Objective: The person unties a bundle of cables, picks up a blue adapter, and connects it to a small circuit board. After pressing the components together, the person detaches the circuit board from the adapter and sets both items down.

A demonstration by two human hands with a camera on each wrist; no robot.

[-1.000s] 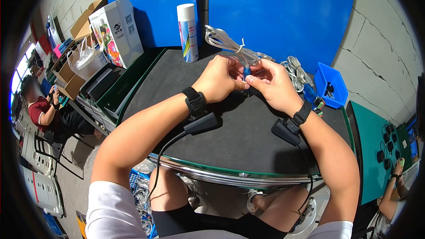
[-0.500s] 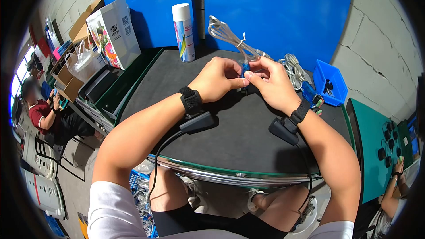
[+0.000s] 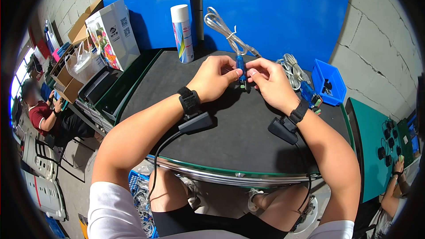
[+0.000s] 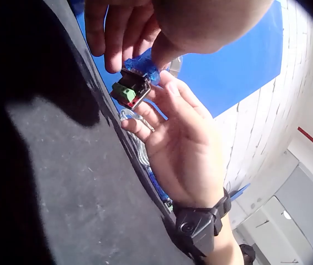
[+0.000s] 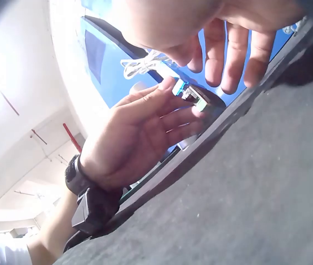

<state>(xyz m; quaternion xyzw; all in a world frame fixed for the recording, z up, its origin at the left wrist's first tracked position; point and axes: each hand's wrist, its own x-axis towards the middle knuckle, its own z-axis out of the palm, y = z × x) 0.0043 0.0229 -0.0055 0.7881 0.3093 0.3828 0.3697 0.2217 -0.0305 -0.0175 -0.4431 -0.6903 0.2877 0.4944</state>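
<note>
Over the black table mat (image 3: 230,128), both hands hold a small translucent blue adapter (image 3: 241,67) that has a green terminal block (image 4: 124,91) at its lower end. My left hand (image 3: 233,73) pinches it from the left, my right hand (image 3: 250,70) from the right. A tied bundle of clear cable (image 3: 222,27) rises from the adapter toward the blue wall. In the left wrist view the right hand's fingers (image 4: 164,102) cradle the adapter from below. In the right wrist view the left hand's thumb (image 5: 156,95) presses on the adapter (image 5: 191,95).
A white spray can (image 3: 182,33) stands at the back of the table, with a white printed bag (image 3: 114,33) to its left. More bundled cables (image 3: 292,67) and a blue bin (image 3: 328,83) lie to the right. Another person sits at far left.
Both hands have shifted slightly up and left with the adapter. The cable bundle now stands higher against the blue wall.
</note>
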